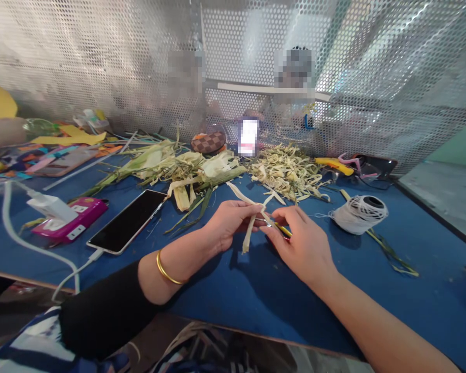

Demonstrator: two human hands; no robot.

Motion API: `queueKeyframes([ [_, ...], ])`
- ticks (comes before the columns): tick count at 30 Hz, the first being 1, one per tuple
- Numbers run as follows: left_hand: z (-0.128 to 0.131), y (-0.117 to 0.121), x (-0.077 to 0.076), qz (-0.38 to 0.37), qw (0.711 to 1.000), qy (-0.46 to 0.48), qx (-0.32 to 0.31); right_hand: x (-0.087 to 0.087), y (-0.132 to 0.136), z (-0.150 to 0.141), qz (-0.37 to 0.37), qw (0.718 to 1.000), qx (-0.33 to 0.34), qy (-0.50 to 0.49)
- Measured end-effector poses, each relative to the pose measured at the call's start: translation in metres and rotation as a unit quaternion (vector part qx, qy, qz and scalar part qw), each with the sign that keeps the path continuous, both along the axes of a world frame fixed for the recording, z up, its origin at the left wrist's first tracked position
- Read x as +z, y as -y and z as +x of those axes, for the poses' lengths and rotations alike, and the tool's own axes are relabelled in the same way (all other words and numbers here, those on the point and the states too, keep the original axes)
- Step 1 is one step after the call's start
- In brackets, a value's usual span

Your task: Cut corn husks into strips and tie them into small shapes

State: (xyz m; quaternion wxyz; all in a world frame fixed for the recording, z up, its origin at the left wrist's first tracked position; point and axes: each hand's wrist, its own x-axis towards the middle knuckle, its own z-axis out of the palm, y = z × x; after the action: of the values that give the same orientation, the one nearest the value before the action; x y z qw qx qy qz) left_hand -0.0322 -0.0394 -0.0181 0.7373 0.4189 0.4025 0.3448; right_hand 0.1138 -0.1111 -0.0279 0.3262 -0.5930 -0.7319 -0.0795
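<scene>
My left hand (233, 220) pinches crossed strips of pale corn husk (247, 239) between thumb and fingers, just above the blue table. One strip end hangs down and others stick out at the top. Close beside it, my right hand (301, 235) is closed round a slim tool with a yellow handle (283, 230). Its metal part reaches towards the husk, but its exact kind is hidden by my fingers. A spool of white thread (359, 215) lies to the right of my right hand. Beyond both hands is a heap of curled husk pieces (285, 171).
Larger dried husks (159, 163) lie at the back left. A phone (126, 221) on a cable and a magenta power socket (72, 220) with a white plug sit at left. Yellow-handled scissors (334, 166) lie at the back right. A perforated metal screen (132, 72) closes off the table's far edge.
</scene>
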Motion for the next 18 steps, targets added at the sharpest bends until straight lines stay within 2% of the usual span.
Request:
queueKeyframes([
  [2,0.0,0.001,0.001,0.005,1.0,-0.01,-0.002,-0.001,-0.003,0.003,-0.125,0.991,-0.01,-0.036],
  [4,0.002,0.002,0.002,0.009,1.0,-0.027,-0.001,-0.001,-0.005,0.004,-0.194,0.979,0.004,-0.056],
  [12,0.007,0.005,0.004,0.041,0.995,-0.085,0.014,0.009,0.0,0.001,-0.156,0.987,0.039,-0.001],
  [18,0.007,0.007,0.009,0.033,0.996,-0.081,0.014,0.022,0.003,0.01,-0.185,0.976,0.077,-0.086],
])
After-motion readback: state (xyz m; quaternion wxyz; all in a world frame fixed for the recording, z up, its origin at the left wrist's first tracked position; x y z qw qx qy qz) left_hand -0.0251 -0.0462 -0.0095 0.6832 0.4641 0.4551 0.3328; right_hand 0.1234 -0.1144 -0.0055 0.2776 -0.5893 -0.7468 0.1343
